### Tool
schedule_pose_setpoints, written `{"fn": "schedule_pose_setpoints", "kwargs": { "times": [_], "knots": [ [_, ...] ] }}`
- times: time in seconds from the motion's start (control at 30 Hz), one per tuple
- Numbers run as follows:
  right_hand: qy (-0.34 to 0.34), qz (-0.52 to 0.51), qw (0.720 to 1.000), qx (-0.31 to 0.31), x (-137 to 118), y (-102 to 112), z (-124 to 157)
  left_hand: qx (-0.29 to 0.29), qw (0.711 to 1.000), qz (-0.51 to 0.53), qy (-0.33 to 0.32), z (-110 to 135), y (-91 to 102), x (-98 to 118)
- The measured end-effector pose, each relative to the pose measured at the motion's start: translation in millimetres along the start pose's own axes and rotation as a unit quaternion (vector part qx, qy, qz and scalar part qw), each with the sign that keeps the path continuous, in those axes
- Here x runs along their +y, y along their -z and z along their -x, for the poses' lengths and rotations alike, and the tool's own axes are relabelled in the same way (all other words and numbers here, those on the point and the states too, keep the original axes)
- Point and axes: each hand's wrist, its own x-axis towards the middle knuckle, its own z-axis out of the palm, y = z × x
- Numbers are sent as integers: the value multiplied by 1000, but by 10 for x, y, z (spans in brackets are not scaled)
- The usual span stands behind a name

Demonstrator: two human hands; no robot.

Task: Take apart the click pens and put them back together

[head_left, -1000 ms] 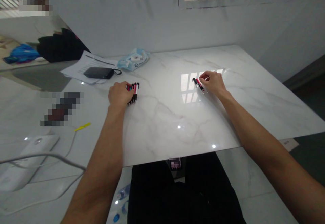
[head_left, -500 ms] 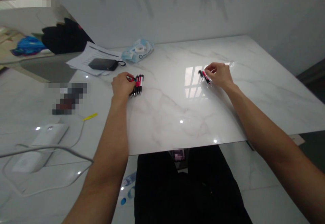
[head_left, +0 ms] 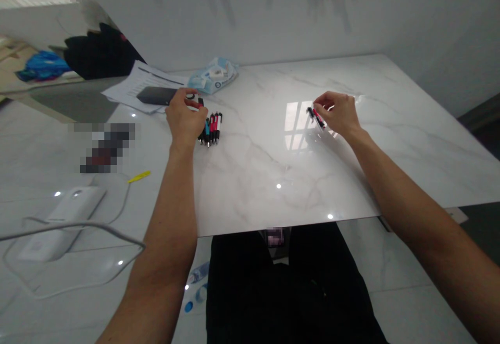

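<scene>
My left hand [head_left: 186,119] is closed around a red-and-black pen [head_left: 200,102], whose dark end shows between thumb and fingers. Just beside that hand, several pens [head_left: 212,128] lie side by side on the marble-patterned table [head_left: 250,193], with red, white, teal and black barrels. Over on the right, my right hand [head_left: 339,114] pinches a red pen [head_left: 318,116] that slants close to the tabletop. A dark pen [head_left: 310,112] lies right alongside it, and my fingers partly hide both.
Behind my left hand are printed papers [head_left: 128,91] with a black pouch [head_left: 152,96] on top. A light-blue soft packet [head_left: 214,75] rests near the wall. At left lie a white power strip [head_left: 64,221], a grey cable [head_left: 89,224] and a yellow strip [head_left: 139,176].
My left hand has lifted a little up and away from the row with a red-and-black pen, uncovering a teal pen. My right hand has hardly moved.
</scene>
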Motion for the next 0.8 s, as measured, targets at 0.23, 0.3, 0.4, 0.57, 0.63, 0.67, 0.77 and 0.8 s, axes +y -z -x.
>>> {"fn": "schedule_pose_setpoints", "kwargs": {
  "times": [0.23,0.3,0.4,0.57,0.63,0.67,0.77,0.8],
  "knots": [
    [14,-20,999,-48,-329,-89,110,52,997,61,-9,-37,-20,16],
    [20,-19,998,-65,-361,-141,132,29,999,15,-33,-17,-88,22],
    [43,-32,996,-71,-328,-209,144,-18,996,-35,-78,32,-255,54],
    [67,-53,994,-65,-246,-246,154,-89,988,-55,-112,76,-498,80],
    [70,-56,994,-68,-242,-245,162,-88,986,-63,-124,70,-532,66],
    [72,-57,993,-71,-244,-245,166,-85,986,-68,-127,64,-537,57],
    [74,-68,992,-77,-253,-249,177,-73,986,-78,-128,44,-535,34],
    [75,-72,992,-78,-256,-251,179,-61,986,-74,-133,38,-538,30]
  ]
}}
